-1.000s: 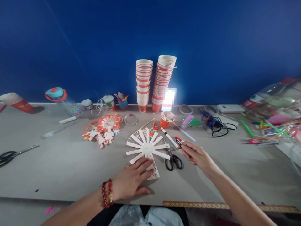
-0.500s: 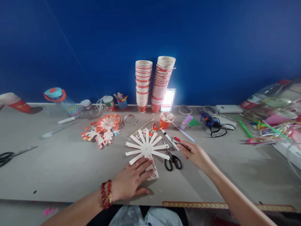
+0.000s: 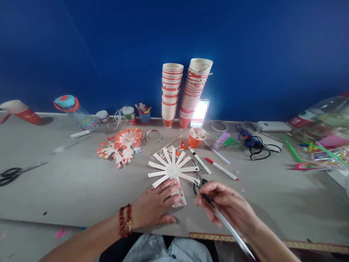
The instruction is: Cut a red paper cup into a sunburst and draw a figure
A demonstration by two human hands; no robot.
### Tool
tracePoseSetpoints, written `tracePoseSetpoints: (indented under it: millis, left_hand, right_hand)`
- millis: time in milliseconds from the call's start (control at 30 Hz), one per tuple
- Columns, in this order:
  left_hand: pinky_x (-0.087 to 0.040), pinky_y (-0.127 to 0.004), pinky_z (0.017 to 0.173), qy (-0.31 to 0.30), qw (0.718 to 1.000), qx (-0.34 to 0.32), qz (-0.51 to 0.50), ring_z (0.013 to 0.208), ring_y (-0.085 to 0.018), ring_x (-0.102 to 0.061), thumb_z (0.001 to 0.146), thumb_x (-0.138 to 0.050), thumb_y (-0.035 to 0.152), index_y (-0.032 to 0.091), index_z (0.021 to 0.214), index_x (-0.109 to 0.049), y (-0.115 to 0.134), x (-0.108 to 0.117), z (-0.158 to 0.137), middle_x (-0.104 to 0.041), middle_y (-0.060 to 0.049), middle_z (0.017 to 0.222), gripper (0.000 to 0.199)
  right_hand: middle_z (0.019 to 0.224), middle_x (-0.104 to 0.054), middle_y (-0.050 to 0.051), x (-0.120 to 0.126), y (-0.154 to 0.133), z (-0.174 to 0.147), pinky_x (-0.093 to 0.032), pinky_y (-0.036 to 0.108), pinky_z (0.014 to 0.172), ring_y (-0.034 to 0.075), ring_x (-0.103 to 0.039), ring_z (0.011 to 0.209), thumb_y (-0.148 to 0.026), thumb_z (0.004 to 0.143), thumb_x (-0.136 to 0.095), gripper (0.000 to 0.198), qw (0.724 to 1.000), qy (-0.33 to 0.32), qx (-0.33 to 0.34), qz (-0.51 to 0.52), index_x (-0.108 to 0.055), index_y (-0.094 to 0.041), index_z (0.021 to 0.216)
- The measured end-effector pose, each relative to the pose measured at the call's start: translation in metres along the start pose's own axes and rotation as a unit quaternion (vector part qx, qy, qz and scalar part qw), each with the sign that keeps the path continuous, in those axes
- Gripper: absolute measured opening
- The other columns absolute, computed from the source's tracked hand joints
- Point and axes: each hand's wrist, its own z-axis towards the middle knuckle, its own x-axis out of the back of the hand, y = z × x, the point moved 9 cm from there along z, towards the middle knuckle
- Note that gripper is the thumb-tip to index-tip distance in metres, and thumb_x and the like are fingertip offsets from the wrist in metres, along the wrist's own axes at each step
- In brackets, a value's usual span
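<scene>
My left hand point(image 3: 158, 203) lies flat with fingers outstretched, over the lower part of a white paper cutout point(image 3: 172, 171). That cutout has strips fanned out from a round centre, and red drawn lines run along its tail below. In my right hand point(image 3: 226, 203) is a clear-barrelled pen point(image 3: 231, 229), its dark grip between the fingers and its tip toward the cutout's right-hand strips. Scissors with black handles point(image 3: 195, 187) lie just behind that hand, partly hidden by it. Two markers, one black-capped point(image 3: 201, 162) and one red-capped point(image 3: 222, 169), rest farther back.
Finished-looking paper dolls point(image 3: 127, 145) lie to the left. Two tall paper cup stacks point(image 3: 170, 94) stand by the blue wall, with a red cup point(image 3: 196, 137) of scraps in front. A corded glue gun point(image 3: 252, 142) sits at right; other scissors point(image 3: 16, 174) are far left.
My right hand has moved from beside the markers toward me, and now holds the pen pointed at the cutout. The red-capped marker is fully visible. My left hand stays on the cutout.
</scene>
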Motion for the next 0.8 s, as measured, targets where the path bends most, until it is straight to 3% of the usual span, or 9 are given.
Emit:
tracePoseSetpoints:
  millis: [33, 100, 200, 267, 367, 467, 600, 800]
  left_hand:
    - [-0.036, -0.042, 0.111, -0.001, 1.0, -0.001, -0.001, 0.146, -0.028, -0.02, 0.092, -0.041, 0.063, 0.022, 0.143, -0.04, 0.0, 0.0, 0.0, -0.034, -0.007, 0.155, 0.066]
    - [-0.036, -0.043, 0.11, 0.0, 1.0, -0.004, -0.003, 0.146, -0.028, -0.019, 0.092, -0.04, 0.064, 0.021, 0.142, -0.041, 0.001, 0.0, 0.0, -0.035, -0.007, 0.154, 0.066]
    - [-0.037, -0.043, 0.109, 0.006, 1.0, 0.001, -0.003, 0.146, -0.029, -0.02, 0.093, -0.038, 0.063, 0.019, 0.141, -0.042, 0.0, -0.001, -0.002, -0.036, -0.009, 0.154, 0.066]
    - [-0.035, -0.045, 0.11, 0.008, 1.0, 0.001, -0.003, 0.146, -0.03, -0.021, 0.093, -0.038, 0.063, 0.019, 0.143, -0.04, 0.0, -0.002, -0.003, -0.037, -0.009, 0.153, 0.067]
    - [-0.032, -0.045, 0.112, 0.008, 1.0, 0.0, -0.01, 0.145, -0.03, -0.021, 0.093, -0.039, 0.062, 0.021, 0.145, -0.037, -0.001, -0.004, -0.004, -0.037, -0.009, 0.154, 0.067]
    - [-0.033, -0.045, 0.112, 0.007, 1.0, -0.004, -0.016, 0.146, -0.03, -0.02, 0.093, -0.041, 0.061, 0.023, 0.145, -0.038, -0.002, -0.005, -0.004, -0.033, -0.009, 0.156, 0.065]
    - [-0.032, -0.046, 0.113, -0.003, 1.0, -0.004, -0.015, 0.147, -0.03, -0.017, 0.094, -0.039, 0.06, 0.024, 0.145, -0.038, -0.002, -0.007, -0.004, -0.026, -0.009, 0.159, 0.063]
    - [-0.038, -0.044, 0.109, 0.002, 1.0, 0.003, -0.02, 0.147, -0.03, -0.018, 0.092, -0.045, 0.059, 0.024, 0.143, -0.041, -0.002, -0.006, -0.004, -0.027, -0.008, 0.158, 0.062]
  right_hand:
    - [0.09, -0.07, 0.009, -0.01, 0.005, 0.003, -0.044, 0.023, 0.044, 0.016, -0.061, 0.058, -0.038, 0.08, -0.068, 0.029, 0.999, -0.02, 0.003, 0.041, -0.062, -0.021, 0.103]
    - [0.082, -0.068, 0.003, -0.014, 0.008, 0.013, -0.048, 0.022, 0.056, 0.014, -0.061, 0.064, -0.033, 0.078, -0.073, 0.032, 0.998, 0.005, 0.05, 0.045, -0.061, -0.024, 0.107]
    - [0.073, -0.064, 0.0, -0.012, 0.009, 0.026, -0.048, 0.022, 0.063, 0.013, -0.059, 0.067, -0.033, 0.081, -0.071, 0.018, 0.984, 0.062, 0.124, -0.108, -0.062, -0.022, 0.091]
    - [0.073, -0.064, 0.0, -0.006, 0.016, 0.033, -0.047, 0.022, 0.06, 0.013, -0.058, 0.064, -0.03, 0.085, -0.064, 0.01, 0.957, 0.116, 0.129, -0.232, -0.062, -0.02, 0.087]
    - [0.07, -0.066, -0.001, 0.004, 0.03, 0.038, -0.048, 0.023, 0.057, 0.014, -0.06, 0.059, -0.027, 0.088, -0.058, 0.011, 0.926, 0.182, 0.12, -0.309, -0.057, -0.021, 0.096]
    - [0.071, -0.067, 0.0, 0.007, 0.035, 0.037, -0.048, 0.022, 0.055, 0.015, -0.063, 0.061, -0.029, 0.087, -0.057, 0.009, 0.899, 0.198, 0.124, -0.37, -0.058, -0.021, 0.091]
    - [0.069, -0.067, 0.0, 0.003, 0.024, 0.032, -0.048, 0.022, 0.055, 0.014, -0.064, 0.057, -0.027, 0.088, -0.054, 0.009, 0.833, 0.197, 0.166, -0.49, -0.061, -0.021, 0.089]
    - [0.07, -0.069, -0.001, 0.001, 0.018, 0.03, -0.049, 0.022, 0.057, 0.015, -0.067, 0.06, -0.027, 0.088, -0.055, 0.004, 0.777, 0.225, 0.198, -0.554, -0.056, -0.022, 0.087]
